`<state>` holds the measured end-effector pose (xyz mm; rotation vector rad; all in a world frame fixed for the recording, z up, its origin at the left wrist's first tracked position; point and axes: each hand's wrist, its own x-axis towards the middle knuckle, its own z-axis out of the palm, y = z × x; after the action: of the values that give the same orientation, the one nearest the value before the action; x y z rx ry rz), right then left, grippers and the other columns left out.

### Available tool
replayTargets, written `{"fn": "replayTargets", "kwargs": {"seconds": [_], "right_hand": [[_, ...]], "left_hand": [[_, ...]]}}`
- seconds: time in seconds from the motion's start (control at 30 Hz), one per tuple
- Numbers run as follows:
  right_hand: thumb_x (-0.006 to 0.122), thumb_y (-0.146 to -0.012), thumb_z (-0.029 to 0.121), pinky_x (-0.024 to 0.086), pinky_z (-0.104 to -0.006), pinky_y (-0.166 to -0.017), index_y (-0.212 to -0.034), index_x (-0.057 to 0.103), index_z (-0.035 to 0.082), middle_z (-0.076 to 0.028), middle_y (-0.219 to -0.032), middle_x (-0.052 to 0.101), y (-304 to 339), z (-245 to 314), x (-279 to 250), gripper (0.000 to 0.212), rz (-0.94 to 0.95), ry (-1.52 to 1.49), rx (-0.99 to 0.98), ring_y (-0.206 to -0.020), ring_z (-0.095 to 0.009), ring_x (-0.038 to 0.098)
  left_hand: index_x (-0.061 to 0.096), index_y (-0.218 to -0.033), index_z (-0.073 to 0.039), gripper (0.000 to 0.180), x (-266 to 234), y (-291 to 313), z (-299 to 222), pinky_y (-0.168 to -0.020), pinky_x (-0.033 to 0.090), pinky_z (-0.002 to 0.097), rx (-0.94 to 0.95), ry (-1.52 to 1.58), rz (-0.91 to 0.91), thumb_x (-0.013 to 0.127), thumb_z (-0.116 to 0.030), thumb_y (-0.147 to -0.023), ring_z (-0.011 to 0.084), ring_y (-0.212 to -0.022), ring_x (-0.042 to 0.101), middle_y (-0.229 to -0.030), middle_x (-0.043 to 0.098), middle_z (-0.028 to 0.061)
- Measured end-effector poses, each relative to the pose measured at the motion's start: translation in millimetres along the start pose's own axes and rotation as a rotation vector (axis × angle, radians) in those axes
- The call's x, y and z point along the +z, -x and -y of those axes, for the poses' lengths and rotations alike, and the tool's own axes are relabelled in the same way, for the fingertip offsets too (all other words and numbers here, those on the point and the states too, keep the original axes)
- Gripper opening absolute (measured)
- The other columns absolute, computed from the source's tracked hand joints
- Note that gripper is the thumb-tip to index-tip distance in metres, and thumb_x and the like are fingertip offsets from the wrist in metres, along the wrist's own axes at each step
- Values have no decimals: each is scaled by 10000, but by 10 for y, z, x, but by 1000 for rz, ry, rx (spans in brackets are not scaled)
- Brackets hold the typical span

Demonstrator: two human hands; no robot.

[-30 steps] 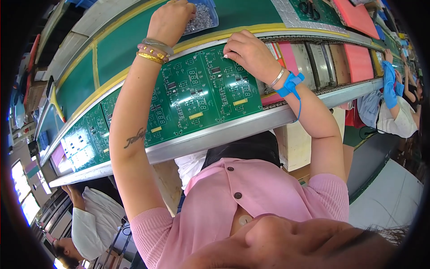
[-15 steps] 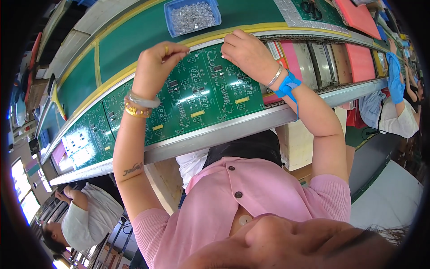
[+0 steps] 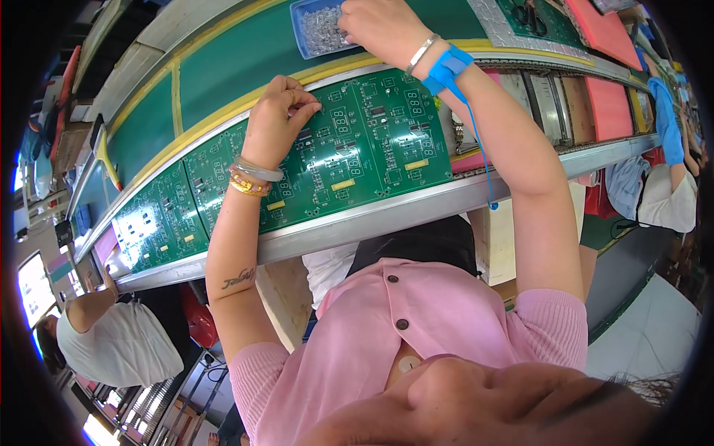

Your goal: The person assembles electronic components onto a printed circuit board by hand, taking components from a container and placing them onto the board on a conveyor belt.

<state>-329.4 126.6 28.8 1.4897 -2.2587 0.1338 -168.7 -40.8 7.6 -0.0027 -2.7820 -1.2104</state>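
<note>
Over the green circuit boards [image 3: 327,163], my left hand [image 3: 274,123] is closed in a pinch, its fingertips just above the far part of a board. Whatever lies between the thumb and finger is too small to make out. My right hand [image 3: 387,31] is at the right side of a blue plastic bin [image 3: 301,30]. Its curled fingertips dip among the small clear parts [image 3: 323,31] in the bin, and what they hold is hidden. The boards carry digit displays, black chips and yellow blocks [image 3: 343,185]. A blue wrist strap [image 3: 448,68] with a cord circles my right wrist.
A metal rail [image 3: 387,208] runs along the near side of the boards. Beyond them lies a green bench top [image 3: 238,63] with yellow edging. Scissors [image 3: 529,16] and red foam sheets [image 3: 601,33] are at the far right. Another person [image 3: 123,338] sits at lower left.
My right hand has left the boards and moved up to the bin. My left hand stays pinched over the boards. The whole view has shifted slightly, and the person at lower left has moved.
</note>
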Motion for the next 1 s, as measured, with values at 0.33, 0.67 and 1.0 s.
{"fn": "replayTargets", "kwargs": {"seconds": [0.33, 0.67, 1.0], "right_hand": [[595, -775, 174, 434, -367, -772, -746, 597, 94, -59, -722, 594, -39, 41, -15, 85, -157, -167, 67, -824, -239, 552], [653, -801, 139, 473, -342, -703, -872, 641, 66, -42, -834, 618, 395, 83, -291, 102, -184, -481, 162, -807, -240, 569], [625, -822, 133, 480, -376, -728, -885, 636, 64, -69, -838, 641, 824, 123, -361, 94, -78, -692, 249, -837, -275, 589]], "left_hand": [[676, -836, 8, 107, 26, -2, -2, -640, 485, 319, 47, -21, -3, 703, -56, -754, 223, -690, 582, -875, 562, 86], [675, -835, -6, 90, 52, -24, -21, -702, 491, 362, 141, -96, -13, 685, -52, -757, 286, -784, 601, -901, 568, 92], [657, -817, -9, 93, 27, -14, -68, -695, 501, 374, 258, -239, 1, 689, -49, -739, 285, -788, 606, -910, 565, 84]]}}
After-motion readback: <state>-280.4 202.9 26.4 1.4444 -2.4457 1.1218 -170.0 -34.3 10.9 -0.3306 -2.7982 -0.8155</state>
